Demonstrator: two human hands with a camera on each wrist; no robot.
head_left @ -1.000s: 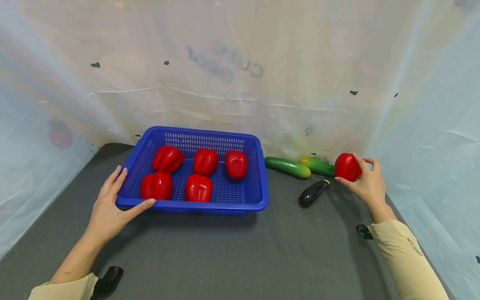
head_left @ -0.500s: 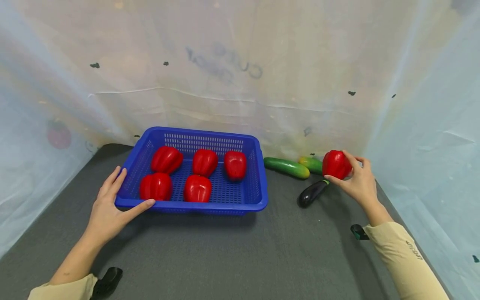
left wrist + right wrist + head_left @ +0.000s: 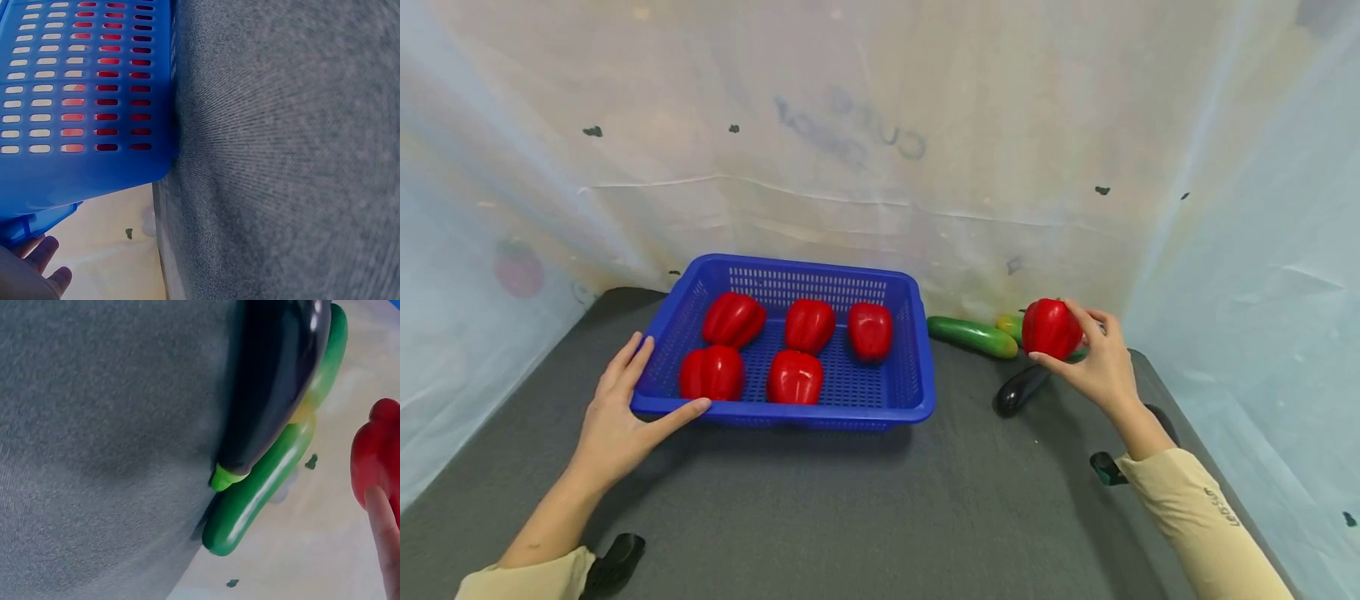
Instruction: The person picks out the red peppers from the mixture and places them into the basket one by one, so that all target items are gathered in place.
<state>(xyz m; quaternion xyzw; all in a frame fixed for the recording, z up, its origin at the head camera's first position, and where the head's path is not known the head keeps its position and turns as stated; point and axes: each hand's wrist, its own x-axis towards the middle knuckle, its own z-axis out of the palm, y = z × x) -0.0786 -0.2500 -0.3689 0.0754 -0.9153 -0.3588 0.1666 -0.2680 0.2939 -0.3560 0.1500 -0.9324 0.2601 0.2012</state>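
Observation:
A red bell pepper (image 3: pixel 1048 329) is held up off the table in my right hand (image 3: pixel 1103 367), the thumb under it and the fingers at its right side. In the right wrist view, part of that pepper and one finger (image 3: pixel 382 531) show at the right edge. My left hand (image 3: pixel 613 417) rests on the left front corner of a blue basket (image 3: pixel 827 413), fingers spread along the left rim and thumb on the front rim. Several red bell peppers (image 3: pixel 795 377) lie inside it. A dark eggplant (image 3: pixel 1017 395) lies below the held pepper, its stem end hidden in the head view.
Right of the basket lies a green cucumber (image 3: pixel 970 335), end to end with a second cucumber (image 3: pixel 256 494), mostly hidden in the head view by the pepper. Pale sheeting (image 3: pixel 1000 150) walls the back and sides of the dark grey table (image 3: pixel 850 517).
My right hand has carried the red bell pepper leftward, from the far cucumber's right end to above the eggplant's stem end. My left hand and the basket have stayed in place.

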